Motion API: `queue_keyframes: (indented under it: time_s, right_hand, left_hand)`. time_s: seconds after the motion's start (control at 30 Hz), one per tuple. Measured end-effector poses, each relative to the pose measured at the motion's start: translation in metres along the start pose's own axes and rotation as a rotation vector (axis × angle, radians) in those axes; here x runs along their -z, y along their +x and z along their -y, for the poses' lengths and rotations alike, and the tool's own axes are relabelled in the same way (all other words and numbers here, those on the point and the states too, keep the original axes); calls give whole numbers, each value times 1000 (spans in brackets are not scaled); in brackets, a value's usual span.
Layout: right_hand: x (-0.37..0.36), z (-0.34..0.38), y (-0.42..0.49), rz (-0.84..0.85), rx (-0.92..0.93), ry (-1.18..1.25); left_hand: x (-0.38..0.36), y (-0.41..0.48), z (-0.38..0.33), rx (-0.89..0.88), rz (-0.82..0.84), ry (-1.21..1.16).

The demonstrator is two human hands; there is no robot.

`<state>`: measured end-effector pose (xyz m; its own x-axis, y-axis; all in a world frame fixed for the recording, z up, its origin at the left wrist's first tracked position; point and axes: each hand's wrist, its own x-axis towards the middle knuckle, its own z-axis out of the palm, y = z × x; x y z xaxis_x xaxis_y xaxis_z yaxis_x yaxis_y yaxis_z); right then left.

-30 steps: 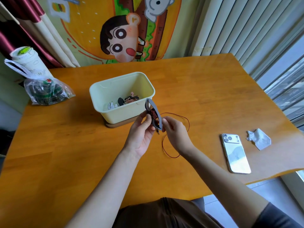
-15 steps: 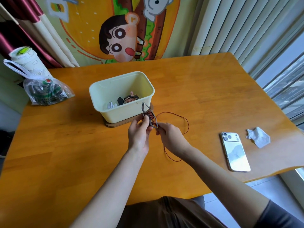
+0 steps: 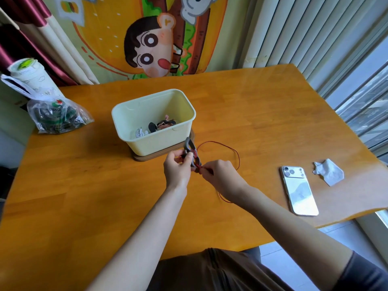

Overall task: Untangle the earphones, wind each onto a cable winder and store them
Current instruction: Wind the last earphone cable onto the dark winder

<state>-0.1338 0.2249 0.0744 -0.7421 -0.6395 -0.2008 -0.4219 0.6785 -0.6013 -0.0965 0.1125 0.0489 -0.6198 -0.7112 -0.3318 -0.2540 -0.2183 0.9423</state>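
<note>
We hold the flat grey plastic cable winder [image 3: 189,146] in our left hand [image 3: 177,169], just in front of the pale yellow plastic tub [image 3: 153,144] on the orange wooden bench [image 3: 273,122]. Our left fingers [image 3: 189,157] are curled tight on the winder. Our right hand [image 3: 219,175] is right beside it — its fingers [image 3: 206,169] pinch the thin red earphone cord [image 3: 230,147]. Some cord is wrapped on the winder. The rest lies in a loose loop on the bench, in front of the tub and to its right. We think the cord is light, soft and floppy, so it could slip or knot. Best to pinch it close to the winder and keep it a bit tight. The winder looks stiff — hold it by its edges.
</note>
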Motion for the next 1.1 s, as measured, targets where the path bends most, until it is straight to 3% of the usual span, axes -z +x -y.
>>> queue_keyframes:
  time_s: [0.1, 0.2, 0.47, 0.7, 0.9, 1.1]
  right_hand:
    - [6, -5, 6, -20, 22, -40]
    - [19, -12, 10, -10, 51, -99]
    - [56, -24, 21, -95, 95, 36]
    - [53, -29, 23, -151, 124, 300]
    - [47, -26, 23, -289, 89, 511]
    - [24, -27, 16, -299, 50, 499]
  left_hand:
    - [8, 1, 6, -291, 102, 334]
    - [14, 7, 5, -269, 266, 381]
    - [24, 1, 6, -140, 613, 354]
    - [28, -6, 1, 107, 800, 2]
    - [23, -13, -3, 251, 745, -337]
    - [20, -10, -11, 279, 669, -515]
